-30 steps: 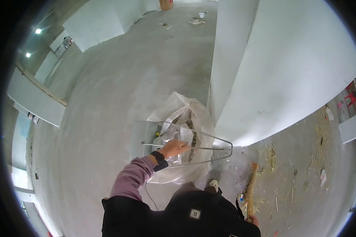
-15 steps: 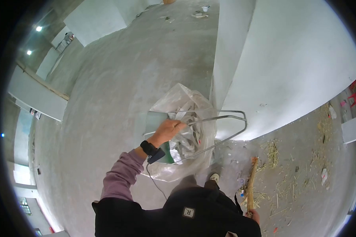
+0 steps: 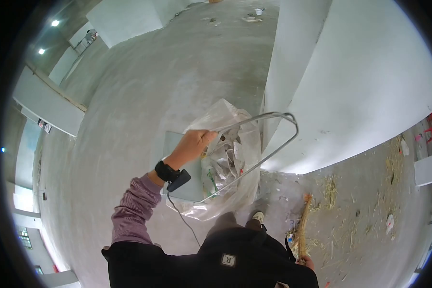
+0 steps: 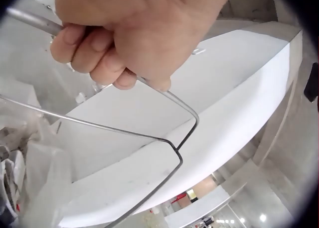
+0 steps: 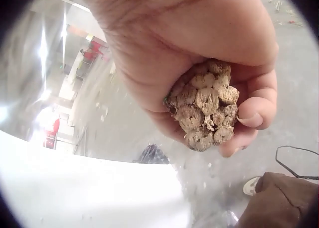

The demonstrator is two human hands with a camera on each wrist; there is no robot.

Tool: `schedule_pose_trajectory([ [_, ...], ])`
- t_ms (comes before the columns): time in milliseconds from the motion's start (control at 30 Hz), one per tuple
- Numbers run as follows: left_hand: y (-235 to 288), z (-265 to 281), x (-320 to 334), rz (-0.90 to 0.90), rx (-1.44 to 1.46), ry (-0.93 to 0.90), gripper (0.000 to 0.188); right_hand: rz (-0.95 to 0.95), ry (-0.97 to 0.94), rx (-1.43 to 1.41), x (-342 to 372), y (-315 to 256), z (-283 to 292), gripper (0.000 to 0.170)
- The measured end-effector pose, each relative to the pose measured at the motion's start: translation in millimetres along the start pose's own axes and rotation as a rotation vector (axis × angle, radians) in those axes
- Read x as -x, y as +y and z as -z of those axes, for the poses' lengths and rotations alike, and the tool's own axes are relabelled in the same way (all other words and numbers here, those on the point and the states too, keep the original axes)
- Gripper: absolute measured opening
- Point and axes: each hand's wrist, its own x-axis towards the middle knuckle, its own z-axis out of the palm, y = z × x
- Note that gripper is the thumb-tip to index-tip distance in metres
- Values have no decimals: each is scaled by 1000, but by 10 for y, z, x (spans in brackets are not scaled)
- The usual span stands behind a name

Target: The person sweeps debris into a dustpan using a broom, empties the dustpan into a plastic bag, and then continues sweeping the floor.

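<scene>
My left hand (image 3: 193, 144) grips the bent metal rod handle (image 4: 187, 116) of a dustpan, fingers curled round it in the left wrist view. The dustpan's pale grey pan (image 3: 193, 175) lies over the left side of a clear plastic bag (image 3: 221, 111). Inside the bag are crumpled wrappers and scraps (image 3: 231, 156). Low on my right side, my right hand (image 3: 309, 263) holds a straw broom (image 3: 302, 225), its head down toward the floor. The right wrist view shows the cut stalk ends (image 5: 207, 106) of its handle within my curled fingers.
A white wall (image 3: 360, 86) rises just right of the bag. Loose straw (image 3: 331, 192) and bits of litter are scattered over the concrete floor to the right. My shoe (image 3: 258, 217) is close to the bag's near edge. A cable (image 3: 185, 221) hangs from the left wrist device.
My left hand has moved up and left, tilting the dustpan so the handle's looped end swings upward and more of the pan shows. The right hand keeps holding the broom low.
</scene>
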Motion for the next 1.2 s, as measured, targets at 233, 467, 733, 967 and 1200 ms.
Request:
schedule_pose_trajectory([
  [233, 588, 370, -47, 30, -9, 66, 40, -41, -14, -63, -113, -49, -56, 15],
  [467, -46, -389, 46, 127, 147, 4, 34, 140, -42, 89, -245, 195, -77, 16],
  [733, -233, -1364, 78, -26, 107, -240, 36, 18, -25, 20, -107, 251, -164, 16],
  [967, 84, -1562, -116, -83, 39, -448, 36, 10, 43, -43, -64, 302, -188, 18],
  [1200, 11, -1305, -300, 88, 93, -331, 38, 25, 29, -94, -47, 391, -163, 20],
])
